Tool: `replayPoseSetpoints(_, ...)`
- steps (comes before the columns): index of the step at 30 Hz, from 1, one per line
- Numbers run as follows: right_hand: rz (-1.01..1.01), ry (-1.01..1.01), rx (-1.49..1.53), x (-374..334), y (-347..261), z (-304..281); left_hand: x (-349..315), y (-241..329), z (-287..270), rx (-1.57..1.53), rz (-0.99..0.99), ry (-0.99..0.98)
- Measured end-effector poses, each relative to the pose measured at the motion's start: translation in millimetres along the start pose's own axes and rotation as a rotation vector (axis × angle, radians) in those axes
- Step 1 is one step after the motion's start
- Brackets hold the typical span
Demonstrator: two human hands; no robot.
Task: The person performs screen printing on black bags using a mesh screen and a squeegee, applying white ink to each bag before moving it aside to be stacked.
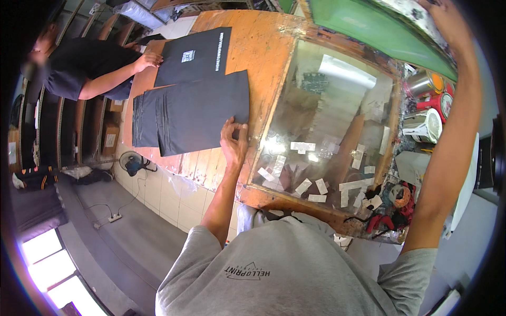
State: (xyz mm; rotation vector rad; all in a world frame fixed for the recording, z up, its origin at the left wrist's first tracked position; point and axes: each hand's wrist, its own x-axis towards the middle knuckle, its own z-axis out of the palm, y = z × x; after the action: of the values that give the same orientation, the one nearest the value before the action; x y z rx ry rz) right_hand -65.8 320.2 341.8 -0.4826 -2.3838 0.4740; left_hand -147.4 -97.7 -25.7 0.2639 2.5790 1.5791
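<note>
Pinched between the thumb and fingers of the left hand [233, 139] is the near right corner of the plain black stack [205, 113]; the right hand [439, 11] reaches up at the green screen [363, 31], partly cut off, so its grip cannot be told. Beneath spreads the wooden table [258, 52], with the glass panel [295, 118] on its right side. Over the panel's far side stands the screen. Left of the glass lies the stack, just nearer than the printed black sheet [203, 52], which a co-worker's hand [148, 61] touches. White strips [303, 146] dot the glass.
</note>
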Motion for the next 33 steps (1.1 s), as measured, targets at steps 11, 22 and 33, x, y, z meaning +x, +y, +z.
replayPoseSetpoints(11, 0.355, -0.153, 0.106, -8, -22, -14, 53, 19, 42, -0.211, -0.154, 0.006)
replayPoseSetpoints(22, 0.216, -0.182, 0.019, -6, -2, -21, -38, 72, 181, 0.608, 0.640, -0.516)
replayPoseSetpoints(33, -0.068, -0.215, -0.168, 5, 25, -22, -80, 109, 247, 0.444, 0.798, -0.757)
